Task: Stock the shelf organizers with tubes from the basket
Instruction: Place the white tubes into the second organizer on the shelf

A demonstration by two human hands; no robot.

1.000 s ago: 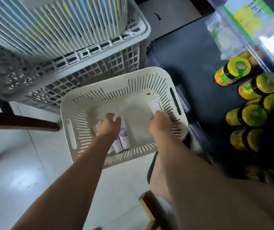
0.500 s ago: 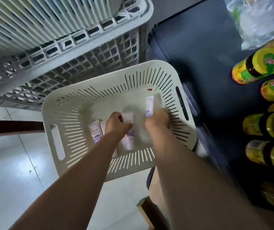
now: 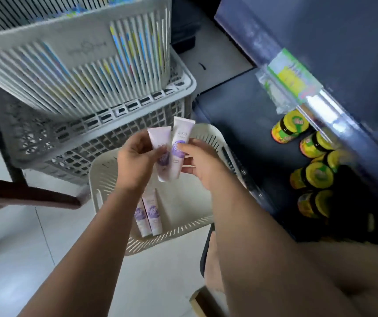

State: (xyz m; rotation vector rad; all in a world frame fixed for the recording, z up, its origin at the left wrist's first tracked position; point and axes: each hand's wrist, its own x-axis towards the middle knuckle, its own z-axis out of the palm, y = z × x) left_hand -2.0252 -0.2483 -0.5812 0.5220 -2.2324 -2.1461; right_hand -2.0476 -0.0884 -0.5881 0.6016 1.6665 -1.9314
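Observation:
Above the cream slotted basket (image 3: 183, 227) I hold two pale tubes with purple labels, side by side and upright. My left hand (image 3: 135, 163) pinches the left tube (image 3: 159, 143). My right hand (image 3: 200, 163) pinches the right tube (image 3: 181, 136) between thumb and fingers. Two more tubes (image 3: 149, 213) lie together on the basket's floor, below my left wrist. No shelf organizer can be made out.
A grey lattice crate (image 3: 96, 131) with a slatted white bin (image 3: 69, 58) in it stands behind the basket. On the right a dark blue shelf (image 3: 240, 110) carries yellow-lidded jars (image 3: 307, 161) and a plastic packet (image 3: 286, 85). A dark wooden bar (image 3: 27, 193) juts in from the left.
Both hands have risen out of the basket, each with a tube, and brought the two tubes together above it. The view has tilted up toward the shelf.

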